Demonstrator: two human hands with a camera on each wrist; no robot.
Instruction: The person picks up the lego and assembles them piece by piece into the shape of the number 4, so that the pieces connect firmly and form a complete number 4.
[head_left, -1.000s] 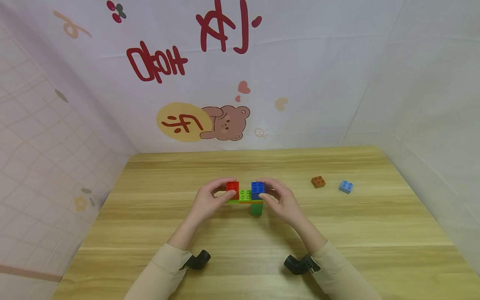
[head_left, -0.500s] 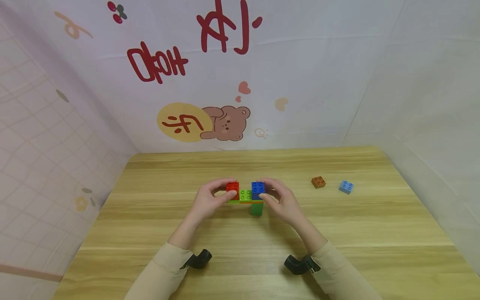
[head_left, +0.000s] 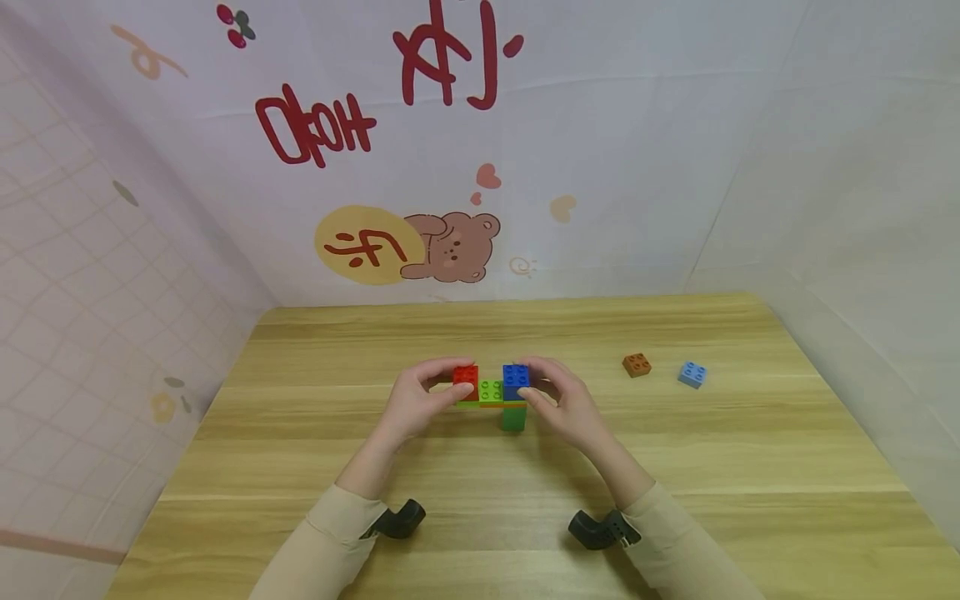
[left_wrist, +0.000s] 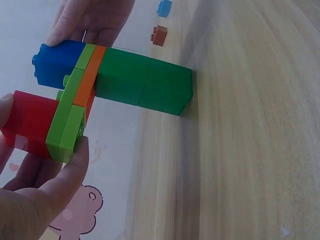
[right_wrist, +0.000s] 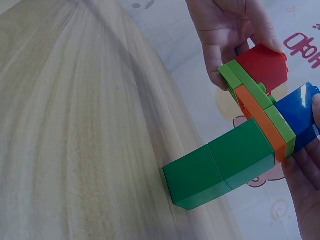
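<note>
A small tower of toy building bricks stands on the table in front of me. Two dark green bricks, one on the other, form its foot. Above them lies a thin orange brick, topped by light green thin bricks that jut out to the left. My left hand grips the red brick over the jutting end, with a finger under the light green layer in the left wrist view. On the right end sits a blue brick, pinched between thumb and fingers of my right hand.
To the right on the wooden table lie a brown brick and a light blue brick. A white printed cloth hangs behind the table and along both sides. Black wrist mounts stick out from the sleeves.
</note>
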